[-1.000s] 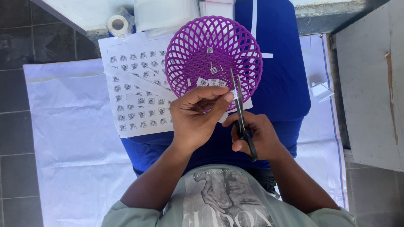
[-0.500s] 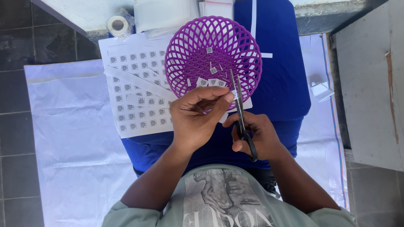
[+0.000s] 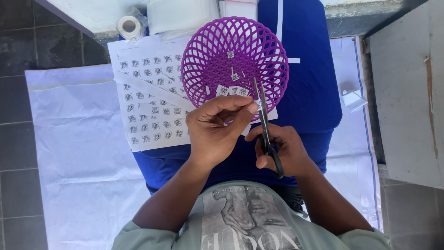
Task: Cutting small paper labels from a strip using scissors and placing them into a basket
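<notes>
Snipping labels over the purple basket (image 3: 203,65)
Left hand (image 3: 217,132) pinches the paper strip (image 3: 145,86); right hand (image 3: 286,150) grips scissors (image 3: 266,127) (keep cuts above the basket).

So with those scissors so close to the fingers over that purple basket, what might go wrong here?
The scissors in the right hand have their blades right beside the left hand fingertips, so a nick seems possible. The small paper piece pinched there could be cut crooked. Cut bits might miss the basket and land on the blue cloth.
</notes>
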